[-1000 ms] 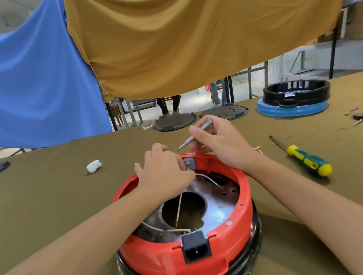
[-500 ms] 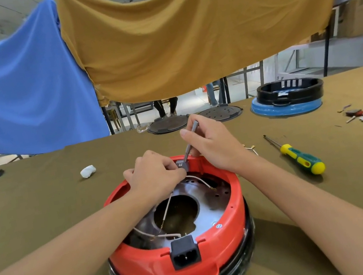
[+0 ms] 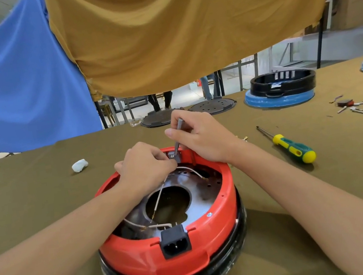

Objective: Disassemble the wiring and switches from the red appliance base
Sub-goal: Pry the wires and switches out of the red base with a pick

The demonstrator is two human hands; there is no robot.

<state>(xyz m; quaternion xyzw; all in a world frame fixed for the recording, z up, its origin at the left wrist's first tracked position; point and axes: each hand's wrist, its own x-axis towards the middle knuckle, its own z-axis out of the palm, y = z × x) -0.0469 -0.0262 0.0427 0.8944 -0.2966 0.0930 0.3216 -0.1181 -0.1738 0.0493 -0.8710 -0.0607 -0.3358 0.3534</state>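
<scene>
While the red base [image 3: 177,246] sits upside down on the olive table [image 3: 41,196] close to the person, its open underside faces up so the wiring can be reached. The left hand [image 3: 143,166] curls over the far rim, fingers apparently pinching the small grey switch [image 3: 174,156] mounted there, likely to steady it. The right hand [image 3: 199,135] grips a thin grey tool [image 3: 178,135] like a pen, its tip angled down into that switch, probably to pry a clip or terminal loose. White wires [image 3: 193,171] trail from the switch across the metal plate toward the black socket [image 3: 175,244] on the near wall. A yellow-green screwdriver [image 3: 290,145] lies to the right, within reach.
</scene>
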